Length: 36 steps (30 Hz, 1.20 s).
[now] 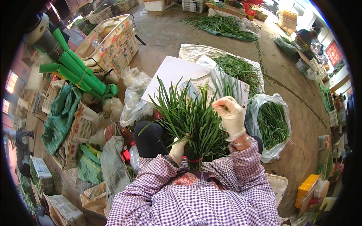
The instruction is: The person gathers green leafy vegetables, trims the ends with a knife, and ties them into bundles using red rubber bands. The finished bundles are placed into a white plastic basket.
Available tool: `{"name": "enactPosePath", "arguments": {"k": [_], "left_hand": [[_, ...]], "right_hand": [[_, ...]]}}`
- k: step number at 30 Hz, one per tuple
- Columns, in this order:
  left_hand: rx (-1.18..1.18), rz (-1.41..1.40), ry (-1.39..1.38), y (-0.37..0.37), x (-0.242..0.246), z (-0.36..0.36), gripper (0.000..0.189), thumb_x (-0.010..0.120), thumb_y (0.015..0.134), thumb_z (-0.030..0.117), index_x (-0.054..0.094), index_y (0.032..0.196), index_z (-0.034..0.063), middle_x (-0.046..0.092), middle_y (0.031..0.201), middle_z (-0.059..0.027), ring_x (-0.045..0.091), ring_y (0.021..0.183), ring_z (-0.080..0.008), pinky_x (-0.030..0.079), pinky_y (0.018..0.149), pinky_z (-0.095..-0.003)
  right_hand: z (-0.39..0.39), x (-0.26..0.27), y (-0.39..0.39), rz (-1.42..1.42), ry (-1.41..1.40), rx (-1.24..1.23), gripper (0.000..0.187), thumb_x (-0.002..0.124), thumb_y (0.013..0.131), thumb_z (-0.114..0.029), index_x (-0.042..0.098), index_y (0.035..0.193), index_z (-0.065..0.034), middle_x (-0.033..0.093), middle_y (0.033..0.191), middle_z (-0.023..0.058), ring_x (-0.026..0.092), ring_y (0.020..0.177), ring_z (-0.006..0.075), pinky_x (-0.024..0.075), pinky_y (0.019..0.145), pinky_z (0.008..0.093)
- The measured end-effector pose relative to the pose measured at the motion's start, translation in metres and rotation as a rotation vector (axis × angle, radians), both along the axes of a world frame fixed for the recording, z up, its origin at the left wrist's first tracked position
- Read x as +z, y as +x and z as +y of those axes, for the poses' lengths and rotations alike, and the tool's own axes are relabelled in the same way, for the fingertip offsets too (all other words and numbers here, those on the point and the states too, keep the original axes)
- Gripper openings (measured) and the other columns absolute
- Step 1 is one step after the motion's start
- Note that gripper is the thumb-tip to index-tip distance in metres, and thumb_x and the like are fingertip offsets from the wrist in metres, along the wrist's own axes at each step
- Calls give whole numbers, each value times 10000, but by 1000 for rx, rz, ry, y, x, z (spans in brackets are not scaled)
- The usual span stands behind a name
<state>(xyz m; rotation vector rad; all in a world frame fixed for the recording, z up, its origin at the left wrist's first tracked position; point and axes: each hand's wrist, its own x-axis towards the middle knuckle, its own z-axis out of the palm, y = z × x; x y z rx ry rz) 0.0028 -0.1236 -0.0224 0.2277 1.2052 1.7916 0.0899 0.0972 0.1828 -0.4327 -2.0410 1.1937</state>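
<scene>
My left hand (177, 149), in a pale glove, grips a bunch of long green leaves (195, 127), probably garlic chives, upright against my lap. A red band (195, 160) circles its lower end. My right hand (231, 117), gloved too, is raised at the right of the leaf tips, its fingers curled in. Nothing clearly sticks out of it; what lies behind the fingers is hidden. Beyond the bunch is a tilted white board (162, 76), with a smaller bundle of leaves (226, 84) and green scraps on it.
An open plastic bag of leaves (271, 124) stands by my right knee. More leaves (237, 66) lie on a sheet behind the board. At left are a large crate (118, 45), green rolls (82, 75) and crumpled clear bags (137, 96). A person (306, 39) bends at far right.
</scene>
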Motion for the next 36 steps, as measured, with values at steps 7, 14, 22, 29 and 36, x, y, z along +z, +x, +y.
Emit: {"name": "enactPosePath", "arguments": {"k": [7, 14, 22, 29, 36], "left_hand": [[126, -226, 38, 6, 20, 9, 251, 601, 1038, 172, 677, 1206, 2, 725, 1140, -72, 693, 995, -194, 569, 896, -353], [143, -148, 18, 10, 42, 12, 180, 629, 1006, 106, 706, 1153, 38, 728, 1097, -33, 686, 974, -165, 563, 871, -316], [115, -149, 53, 8, 44, 8, 238, 699, 988, 134, 720, 1209, 50, 742, 1134, -12, 676, 1010, -133, 533, 897, -303], [153, -144, 21, 9, 38, 10, 173, 630, 996, 74, 700, 1151, 38, 720, 1100, -25, 677, 975, -157, 560, 884, -310], [112, -160, 30, 6, 34, 11, 207, 622, 999, 71, 695, 1188, 30, 728, 1127, -45, 686, 1009, -180, 562, 911, -328]], "right_hand": [[7, 51, 48, -402, 211, 232, 205, 853, 801, -59, 741, 971, -40, 667, 871, 41, 629, 680, 125, 531, 646, 254], [-29, 11, 4, -569, 607, 154, 261, 848, 759, -279, 733, 948, -139, 679, 885, 59, 695, 861, 289, 551, 774, 410], [-31, 0, -1, -589, 623, 147, 229, 847, 759, -283, 720, 880, -136, 659, 880, 72, 681, 868, 301, 533, 799, 424], [-32, 1, -6, -498, 666, 163, 165, 824, 724, -210, 697, 780, -121, 613, 855, 82, 632, 888, 313, 505, 805, 435], [-30, -19, -4, -376, 623, 143, 110, 801, 747, -125, 700, 781, -102, 631, 870, 75, 636, 895, 302, 510, 806, 422]]}}
